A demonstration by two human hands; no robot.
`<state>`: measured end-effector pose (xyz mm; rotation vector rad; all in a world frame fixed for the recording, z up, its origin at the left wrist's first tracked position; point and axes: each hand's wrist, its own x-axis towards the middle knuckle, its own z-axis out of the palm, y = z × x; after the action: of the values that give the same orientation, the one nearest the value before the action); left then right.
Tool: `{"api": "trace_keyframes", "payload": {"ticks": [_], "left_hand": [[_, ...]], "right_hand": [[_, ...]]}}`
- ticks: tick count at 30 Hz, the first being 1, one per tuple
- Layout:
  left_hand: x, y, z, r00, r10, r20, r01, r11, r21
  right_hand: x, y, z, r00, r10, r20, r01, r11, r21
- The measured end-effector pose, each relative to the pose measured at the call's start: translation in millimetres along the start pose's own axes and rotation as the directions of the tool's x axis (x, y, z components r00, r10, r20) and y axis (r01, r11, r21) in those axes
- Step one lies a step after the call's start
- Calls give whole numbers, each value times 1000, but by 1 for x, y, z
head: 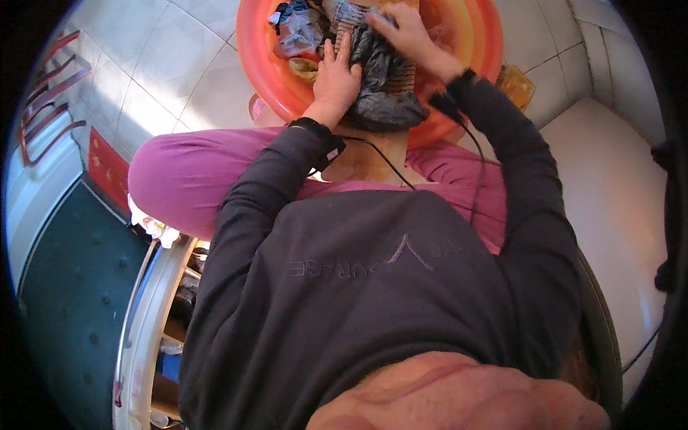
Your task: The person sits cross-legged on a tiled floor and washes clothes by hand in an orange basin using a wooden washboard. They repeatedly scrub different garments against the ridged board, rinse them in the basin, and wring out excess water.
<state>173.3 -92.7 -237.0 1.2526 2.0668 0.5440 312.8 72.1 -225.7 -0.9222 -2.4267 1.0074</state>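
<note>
A ridged wooden washboard (403, 80) leans in a round orange-red plastic basin (258, 80), its smooth lower end reaching down between my knees. Dark grey wet cloth (384, 110) lies bunched over the ridges. On the left edge of the cloth and board, my left hand (337, 80) rests flat with its fingers spread. My right hand (406, 32) is at the upper part of the cloth, blurred, with curled fingers; whether it grips the cloth is unclear. Other wet clothes (301, 32) lie in the basin's left side.
A black cable (478, 156) hangs from a device at my right wrist, another from my left. An orange-yellow object (516, 88) stands right of the basin on the tiled floor (161, 64). Left are a shelf unit (156, 322) and red-brown racks (51, 102); right, a white surface (607, 177).
</note>
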Motion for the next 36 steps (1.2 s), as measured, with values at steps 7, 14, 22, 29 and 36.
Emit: {"api": "trace_keyframes", "payload": {"ticks": [7,14,22,29,36], "left_hand": [[3,1,5,998,41,-44,-39,998,50],[0,0,1,999,39,-27,-39,999,21],[3,0,9,995,88,-52,-86,995,40],[-1,-1,7,998,45,-37,-44,999,25],[1,-1,10,1000,15,-6,-15,999,45]], "right_hand": [[-3,28,45,960,-233,-152,164,915,-370],[6,16,16,980,-200,-18,185,934,-304],[14,20,44,989,-33,-144,-24,925,-380],[-27,-9,14,997,-28,-66,20,993,-117],[14,44,53,996,30,-87,-61,926,-373]]}}
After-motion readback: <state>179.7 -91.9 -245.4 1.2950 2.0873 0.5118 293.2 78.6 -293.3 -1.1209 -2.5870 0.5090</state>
